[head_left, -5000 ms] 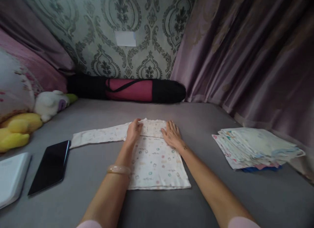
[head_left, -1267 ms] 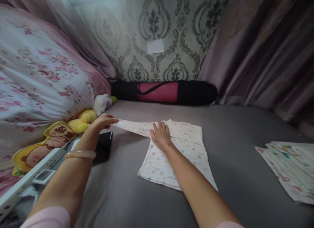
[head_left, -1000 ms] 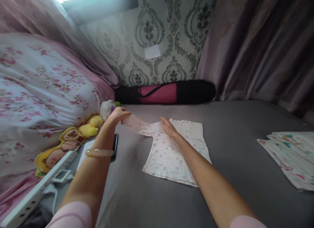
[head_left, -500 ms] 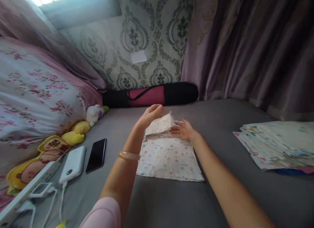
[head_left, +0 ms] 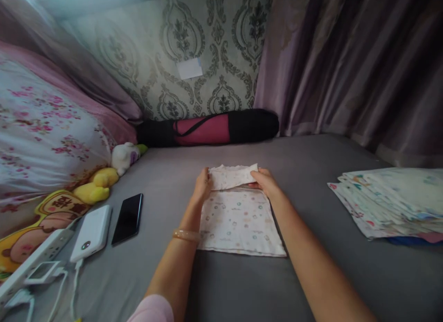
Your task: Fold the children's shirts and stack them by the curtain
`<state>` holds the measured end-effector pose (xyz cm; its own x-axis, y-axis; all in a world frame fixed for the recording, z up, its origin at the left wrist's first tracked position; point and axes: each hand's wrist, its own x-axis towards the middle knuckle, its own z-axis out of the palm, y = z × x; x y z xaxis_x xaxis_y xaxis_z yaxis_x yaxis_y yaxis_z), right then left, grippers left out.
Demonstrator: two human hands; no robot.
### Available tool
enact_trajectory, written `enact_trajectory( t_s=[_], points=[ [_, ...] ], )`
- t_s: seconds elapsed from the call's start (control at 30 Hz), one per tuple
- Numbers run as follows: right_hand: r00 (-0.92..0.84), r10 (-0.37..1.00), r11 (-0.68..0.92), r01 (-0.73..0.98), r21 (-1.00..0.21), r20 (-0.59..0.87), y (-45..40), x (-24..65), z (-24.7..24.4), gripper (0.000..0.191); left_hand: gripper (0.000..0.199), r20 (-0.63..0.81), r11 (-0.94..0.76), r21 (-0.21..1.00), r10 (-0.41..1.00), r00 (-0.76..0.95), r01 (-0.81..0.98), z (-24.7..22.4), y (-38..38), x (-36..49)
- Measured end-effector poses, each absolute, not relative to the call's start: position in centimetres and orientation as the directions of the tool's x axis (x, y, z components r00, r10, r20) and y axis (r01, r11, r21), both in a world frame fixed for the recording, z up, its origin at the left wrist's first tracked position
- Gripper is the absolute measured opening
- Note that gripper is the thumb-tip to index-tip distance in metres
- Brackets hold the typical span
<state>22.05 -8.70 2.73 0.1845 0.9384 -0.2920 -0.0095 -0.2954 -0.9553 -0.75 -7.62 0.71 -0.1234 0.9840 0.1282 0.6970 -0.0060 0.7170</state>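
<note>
A white cloth [head_left: 242,223] with small coloured prints lies flat on the grey bedsheet, its far part turned over toward me as a raised flap. My left hand [head_left: 203,186] grips the left end of that flap, fingers mostly behind the fabric. At the flap's right end my right hand [head_left: 266,182] pinches the cloth, thumb on top and fingers beneath. The near part of the cloth rests smooth, its front edge toward me. Whether the cloth is one layer or several I cannot tell.
To the right sits a stack of folded cloths [head_left: 391,202]. On the left lie a black phone [head_left: 128,218], a white power bank [head_left: 92,232], a power strip [head_left: 38,262] with cables, and plush toys [head_left: 97,183]. A black and pink long bag [head_left: 207,128] lies along the wall.
Both hands, open beside the cloth before, have closed on the two ends of its far flap. The flap now stretches straighter between them. The view has shifted slightly.
</note>
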Motion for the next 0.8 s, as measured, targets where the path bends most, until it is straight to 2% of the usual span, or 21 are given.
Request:
enact_trajectory(
  t_s=[0.1, 0.2, 0.27, 0.43, 0.67, 0.8],
  points=[
    [0.231, 0.952, -0.258, 0.26, -0.931, -0.199, -8.5, 23.1, 2.0, 0.012, 0.045, 0.122, -0.058, 0.544, 0.993, -0.01, 0.837, -0.5, -7.8, -0.5],
    [0.22, 0.974, -0.183, 0.627, -0.757, -0.054, -8.3, 23.9, 1.3, 0.017, 0.051, 0.084, -0.029, 0.426, 0.996, -0.007, 0.904, -1.2, -7.8, -0.5],
    [0.195, 0.981, -0.148, 0.752, -0.642, 0.002, -8.3, 24.2, 1.1, 0.021, 0.055, 0.05, -0.007, 0.381, 0.999, -0.014, 0.924, -1.2, -7.9, -0.4],
    [0.155, 0.987, -0.117, 0.876, -0.468, 0.044, -9.1, 23.9, 1.8, 0.028, 0.062, 0.017, 0.027, 0.315, 0.999, -0.034, 0.949, -0.8, -8.1, -0.1],
    [0.205, 0.978, -0.176, 0.914, -0.366, 0.04, -11.5, 22.6, 3.5, 0.036, 0.059, -0.003, -0.017, 0.302, 1.0, 0.019, 0.953, -0.3, -7.9, -0.7],
    [0.198, 0.964, -0.157, 0.961, -0.227, 0.175, -11.9, 22.1, 4.5, 0.041, 0.051, 0.049, -0.017, 0.326, 0.999, 0.001, 0.945, 1.4, -7.7, -2.3]
  ],
)
